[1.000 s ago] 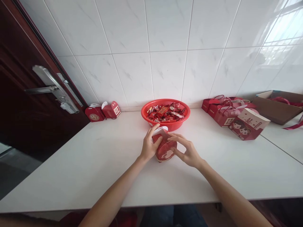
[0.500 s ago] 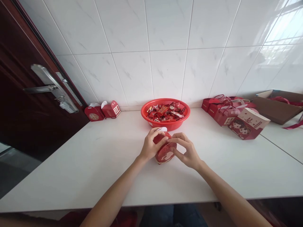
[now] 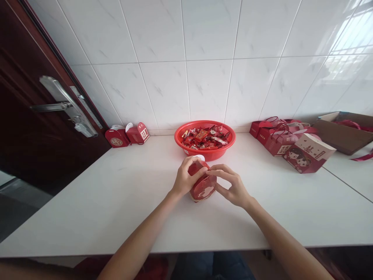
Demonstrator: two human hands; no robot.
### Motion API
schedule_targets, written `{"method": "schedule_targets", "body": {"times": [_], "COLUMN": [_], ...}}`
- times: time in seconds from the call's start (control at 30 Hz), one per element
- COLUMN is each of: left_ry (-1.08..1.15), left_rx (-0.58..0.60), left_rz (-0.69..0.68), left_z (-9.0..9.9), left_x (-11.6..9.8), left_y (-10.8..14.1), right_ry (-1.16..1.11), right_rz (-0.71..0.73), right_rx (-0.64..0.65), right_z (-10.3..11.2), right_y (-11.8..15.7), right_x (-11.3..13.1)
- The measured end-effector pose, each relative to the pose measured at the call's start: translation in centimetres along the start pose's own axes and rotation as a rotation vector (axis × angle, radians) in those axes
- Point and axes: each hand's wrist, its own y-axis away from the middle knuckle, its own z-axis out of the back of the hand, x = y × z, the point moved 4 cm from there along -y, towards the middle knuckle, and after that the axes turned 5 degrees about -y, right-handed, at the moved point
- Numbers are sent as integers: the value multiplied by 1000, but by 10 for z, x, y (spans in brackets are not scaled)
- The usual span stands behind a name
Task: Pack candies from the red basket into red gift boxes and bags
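A small red gift box [image 3: 202, 189] with a pale print and a white flap at its far side stands on the white table, just in front of the basket. My left hand [image 3: 187, 175] is closed on its left side, thumb along the top edge. From the right, my right hand [image 3: 230, 184] pinches the box's upper edge with fingers and thumb. The fingertips of both hands almost meet at the top. Behind the box sits a red plastic basket [image 3: 205, 154] full of red-wrapped candies [image 3: 204, 137].
Two red gift boxes [image 3: 136, 134] stand at the back left near the door [image 3: 26, 101]. Several more gift boxes [image 3: 308, 153] are grouped at the back right, beside an open brown carton [image 3: 335, 134] holding red ribbon. A tiled wall [image 3: 163, 89] rises behind the table [image 3: 122, 206].
Both hands stay on the gift box with only slight finger shifts. The view has moved a little, and nothing else has changed place.
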Motion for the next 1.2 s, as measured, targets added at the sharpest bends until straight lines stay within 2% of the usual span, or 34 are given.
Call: {"method": "schedule_targets", "body": {"times": [0.13, 0.3, 0.47, 0.53, 0.67, 0.73, 1.03, 1.2], "left_ry": [20, -37, -91, -110, -126, -107, 57, -1], "left_rx": [-31, -58, -107, -80, 52, 76, 55, 29], "left_rz": [11, -65, -78, -86, -112, -93, 4, -9], "left_z": [0, -1, 2, 3, 1, 1, 3, 2], "left_x": [4, 7, 5, 0, -8, -7, 1, 6], "left_y": [0, 1, 3, 5, 8, 8, 5, 4], "right_ry": [18, 79, 125, 125, 78, 74, 98, 99], "right_rz": [3, 3, -1, 1, -11, -10, -10, -64], "right_rx": [17, -81, -144, -161, -116, -98, -14, 17], "right_z": [0, 1, 1, 2, 1, 1, -3, -5], "right_y": [0, 2, 5, 6, 5, 5, 6, 6], "right_x": [4, 8, 11, 12, 12, 12, 13, 10]}}
